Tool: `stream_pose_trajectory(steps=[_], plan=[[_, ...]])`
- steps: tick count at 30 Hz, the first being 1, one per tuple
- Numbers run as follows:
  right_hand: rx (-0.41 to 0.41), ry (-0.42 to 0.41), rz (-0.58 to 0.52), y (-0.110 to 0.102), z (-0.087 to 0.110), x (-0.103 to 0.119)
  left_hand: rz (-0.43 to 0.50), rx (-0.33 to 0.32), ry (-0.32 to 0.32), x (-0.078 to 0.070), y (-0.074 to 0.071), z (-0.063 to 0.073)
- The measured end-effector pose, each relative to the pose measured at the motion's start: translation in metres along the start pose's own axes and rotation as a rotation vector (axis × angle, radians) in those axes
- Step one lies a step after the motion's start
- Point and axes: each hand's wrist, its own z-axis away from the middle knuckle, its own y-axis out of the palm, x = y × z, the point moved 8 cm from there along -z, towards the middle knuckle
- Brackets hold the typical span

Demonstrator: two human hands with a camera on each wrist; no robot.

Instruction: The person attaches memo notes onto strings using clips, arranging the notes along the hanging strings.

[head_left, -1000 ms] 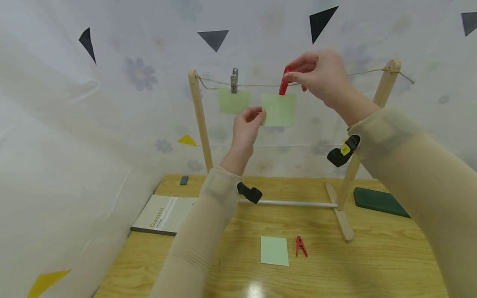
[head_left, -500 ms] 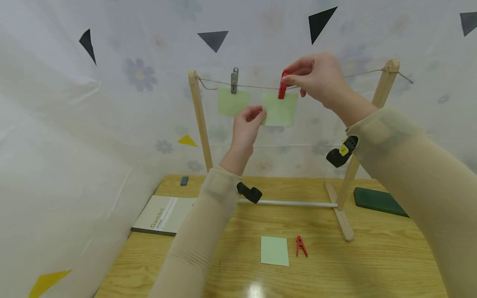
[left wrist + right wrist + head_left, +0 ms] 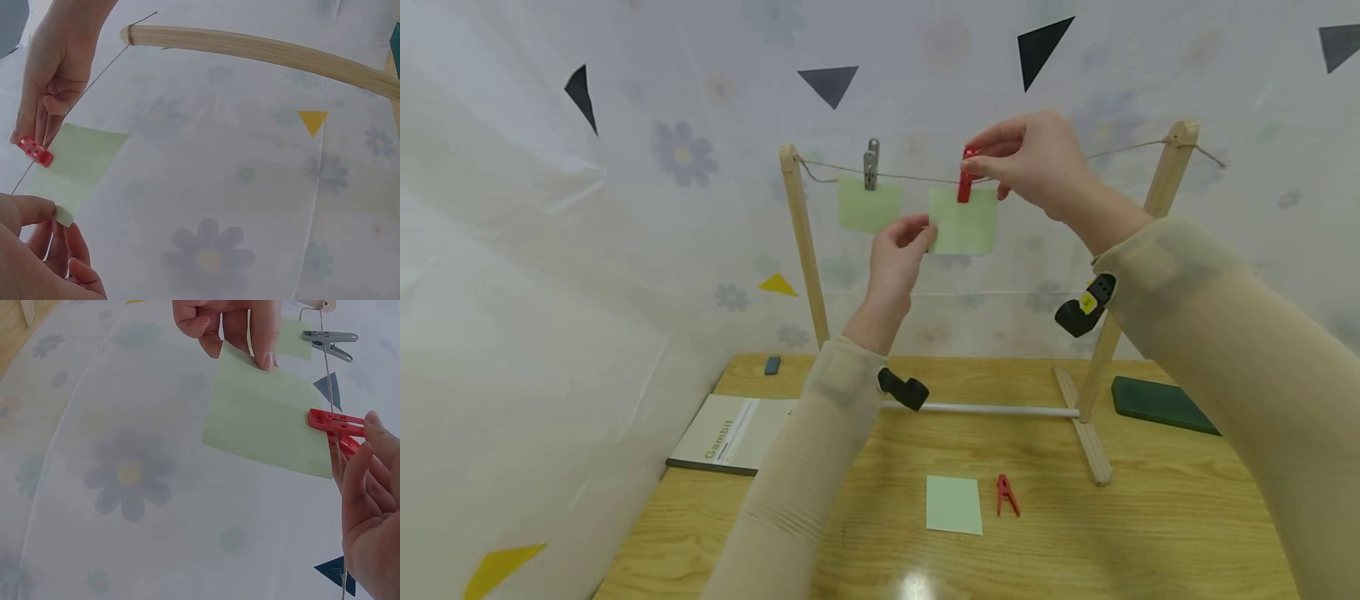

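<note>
My left hand (image 3: 895, 262) pinches the left edge of a pale green paper sheet (image 3: 966, 229) between thumb and fingers. At the sheet's top edge, my right hand (image 3: 1048, 167) pinches the handles of a red clothespin (image 3: 965, 187). In the right wrist view the red clothespin (image 3: 322, 419) lies across the string (image 3: 327, 375), its tip over the paper's edge. To the left hangs another green sheet (image 3: 868, 207), held on the string by a grey clothespin (image 3: 871, 165). A third green sheet (image 3: 953, 505) and a second red clothespin (image 3: 1006, 496) lie on the table.
The string runs between two wooden posts, left (image 3: 803, 242) and right (image 3: 1172, 171). A white rod (image 3: 992, 409) joins the stand low down. A notebook (image 3: 730, 433) and small blue-grey block (image 3: 772, 365) lie left, a dark green case (image 3: 1161, 404) right.
My right hand and the red clothespin have moved slightly down and left, the clothespin's tip now overlapping the sheet's top edge. My left hand has stayed nearly still on the paper.
</note>
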Motion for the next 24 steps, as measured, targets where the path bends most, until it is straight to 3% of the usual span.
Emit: stream_pose_trajectory(steps=[9, 24], plan=[[0.051, -0.041, -0.009, 0.01, 0.0, 0.002, 0.009, -0.003, -0.003, 0.005, -0.005, -0.001], [0.085, -0.051, -0.043, 0.022, -0.005, -0.004, -0.013, -0.022, -0.008, 0.021, -0.027, -0.001]])
